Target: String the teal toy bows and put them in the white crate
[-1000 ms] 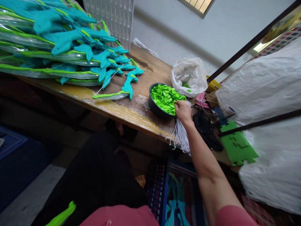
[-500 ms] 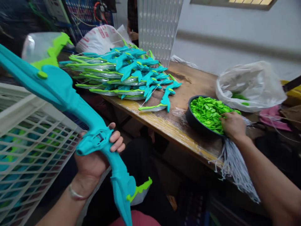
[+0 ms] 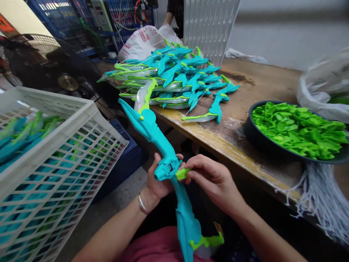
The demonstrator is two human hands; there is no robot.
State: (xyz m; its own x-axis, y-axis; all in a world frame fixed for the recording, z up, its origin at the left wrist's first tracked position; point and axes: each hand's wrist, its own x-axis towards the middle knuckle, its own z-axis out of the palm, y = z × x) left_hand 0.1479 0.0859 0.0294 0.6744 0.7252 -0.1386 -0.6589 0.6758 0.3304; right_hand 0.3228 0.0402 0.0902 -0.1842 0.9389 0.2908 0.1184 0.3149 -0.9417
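My left hand (image 3: 157, 182) grips the middle of a teal toy bow (image 3: 152, 133) with lime-green tips, held upright over my lap. My right hand (image 3: 211, 178) pinches a small lime-green plastic piece (image 3: 182, 173) and presses it against the bow's grip. To the right on the wooden table (image 3: 261, 82) stands a dark bowl (image 3: 261, 140) full of the same green pieces. A pile of finished teal bows (image 3: 177, 74) lies further back on the table.
A white lattice crate (image 3: 62, 163) holding more teal bows stands at my left. A bundle of grey strings (image 3: 321, 203) hangs off the table edge below the bowl. A clear plastic bag (image 3: 324, 87) sits at the right, a fan (image 3: 35, 58) at far left.
My right hand left the bowl with a green piece and came to the bow's grip. The left hand brought the bow to the middle and the view swung left.
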